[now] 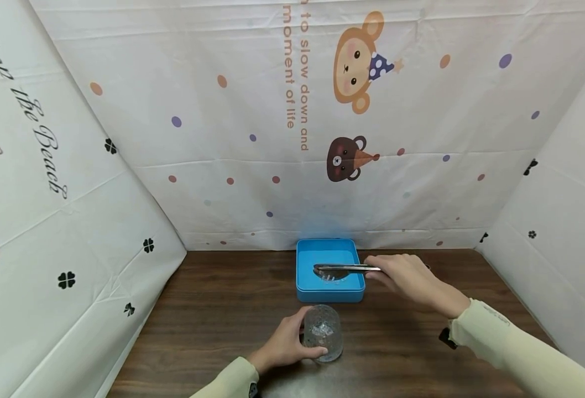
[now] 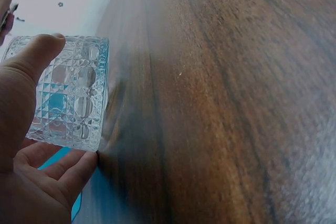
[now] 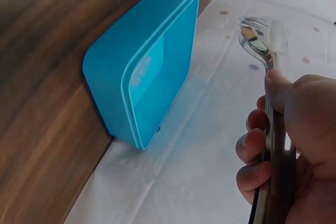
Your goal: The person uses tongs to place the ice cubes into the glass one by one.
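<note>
My left hand holds a clear glass tumbler with a faceted pattern, thumb on the near side and fingers on the far side. In the left wrist view the tumbler is upright at the tabletop; I cannot tell whether its base touches. Above the right part of an open blue box, my right hand grips a bundle of metal cutlery. The right wrist view shows fork tines and a spoon bowl in it, beside a pale, blurred blade-like end.
The blue box stands on the dark wooden table, close against the white printed cloth at the back. More cloth rises along the left side, and another white sheet along the right.
</note>
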`<state>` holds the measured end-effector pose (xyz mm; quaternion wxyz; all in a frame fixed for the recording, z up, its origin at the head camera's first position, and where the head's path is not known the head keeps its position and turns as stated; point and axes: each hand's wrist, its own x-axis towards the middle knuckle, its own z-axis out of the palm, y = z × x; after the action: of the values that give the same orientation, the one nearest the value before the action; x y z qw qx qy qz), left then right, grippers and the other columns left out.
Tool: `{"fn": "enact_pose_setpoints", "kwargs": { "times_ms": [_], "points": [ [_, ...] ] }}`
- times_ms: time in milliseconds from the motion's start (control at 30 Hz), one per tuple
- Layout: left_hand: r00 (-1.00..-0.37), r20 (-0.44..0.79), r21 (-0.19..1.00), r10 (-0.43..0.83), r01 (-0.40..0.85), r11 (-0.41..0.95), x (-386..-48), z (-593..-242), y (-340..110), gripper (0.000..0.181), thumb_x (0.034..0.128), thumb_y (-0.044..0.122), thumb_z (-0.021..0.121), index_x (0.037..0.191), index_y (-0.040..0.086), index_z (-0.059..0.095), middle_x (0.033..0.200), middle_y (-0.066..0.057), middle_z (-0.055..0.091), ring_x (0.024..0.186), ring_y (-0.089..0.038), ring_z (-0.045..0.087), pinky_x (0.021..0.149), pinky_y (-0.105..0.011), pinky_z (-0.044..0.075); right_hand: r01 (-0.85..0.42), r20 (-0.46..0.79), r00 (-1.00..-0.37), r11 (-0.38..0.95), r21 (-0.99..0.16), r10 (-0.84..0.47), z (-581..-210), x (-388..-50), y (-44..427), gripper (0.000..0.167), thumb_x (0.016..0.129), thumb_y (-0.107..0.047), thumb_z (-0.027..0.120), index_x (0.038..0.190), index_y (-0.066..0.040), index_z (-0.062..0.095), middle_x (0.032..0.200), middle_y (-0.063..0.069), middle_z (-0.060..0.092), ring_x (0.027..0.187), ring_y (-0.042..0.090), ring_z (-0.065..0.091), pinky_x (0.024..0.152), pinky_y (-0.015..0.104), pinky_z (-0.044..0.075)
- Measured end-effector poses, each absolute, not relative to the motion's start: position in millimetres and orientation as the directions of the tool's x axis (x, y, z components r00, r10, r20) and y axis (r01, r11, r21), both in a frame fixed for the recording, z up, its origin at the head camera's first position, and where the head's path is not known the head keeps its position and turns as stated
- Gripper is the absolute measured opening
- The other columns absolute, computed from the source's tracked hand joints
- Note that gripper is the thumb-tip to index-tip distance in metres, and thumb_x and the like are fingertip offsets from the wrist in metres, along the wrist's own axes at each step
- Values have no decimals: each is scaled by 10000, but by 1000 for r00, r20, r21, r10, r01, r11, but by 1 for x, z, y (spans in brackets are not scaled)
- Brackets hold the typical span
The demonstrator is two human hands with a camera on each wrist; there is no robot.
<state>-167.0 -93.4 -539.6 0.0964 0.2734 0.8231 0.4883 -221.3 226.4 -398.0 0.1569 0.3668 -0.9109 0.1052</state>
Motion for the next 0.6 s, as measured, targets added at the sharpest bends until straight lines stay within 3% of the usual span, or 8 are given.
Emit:
{"fn": "enact_pose_setpoints", "kwargs": {
  "times_ms": [600],
  "points": [
    [-839,97,838,536,359,412,-167,-539,-93,811,858,466,829,1500,157,440,1305,-17,636,1107,-83,642,895,-286,571,-761,369,-614,648,-38,-698,-408,-181,221,140,949,-277,757,947,-252,619,751,-223,499,502,-55,295,426,164,217]
  ]
}}
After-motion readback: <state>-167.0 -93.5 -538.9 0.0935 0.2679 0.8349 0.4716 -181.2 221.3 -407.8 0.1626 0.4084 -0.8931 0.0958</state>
